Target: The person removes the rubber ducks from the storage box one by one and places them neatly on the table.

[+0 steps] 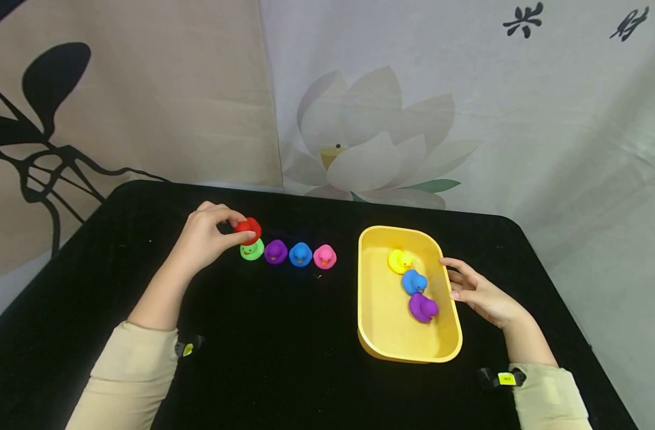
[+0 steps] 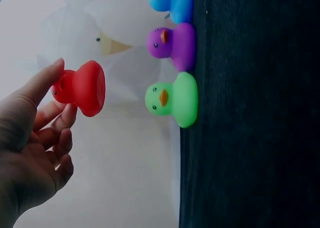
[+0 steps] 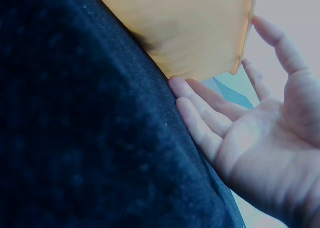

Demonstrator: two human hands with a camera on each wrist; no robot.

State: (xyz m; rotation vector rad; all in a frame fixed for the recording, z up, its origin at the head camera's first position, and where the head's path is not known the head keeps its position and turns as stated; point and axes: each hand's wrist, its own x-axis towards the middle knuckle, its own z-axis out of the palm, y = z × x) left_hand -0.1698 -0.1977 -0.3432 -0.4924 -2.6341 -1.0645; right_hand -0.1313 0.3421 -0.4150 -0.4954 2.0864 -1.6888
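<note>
My left hand (image 1: 206,233) pinches a red rubber duck (image 2: 90,88) between thumb and fingers. In the left wrist view a gap shows between the red duck and the green rubber duck (image 2: 184,100), which sits on the black cloth. Beside the green one, a purple duck (image 1: 275,252), a blue duck (image 1: 300,254) and a pink duck (image 1: 324,257) stand in a row. My right hand (image 1: 486,297) rests with relaxed fingers against the right side of a yellow tub (image 1: 378,310), thumb at its rim.
Inside the tub lie a yellow duck (image 1: 400,261), a blue duck (image 1: 413,282) and a purple duck (image 1: 422,307). Black cloth (image 1: 268,358) covers the table. Behind it hangs a pale curtain (image 1: 209,89) with a printed flower.
</note>
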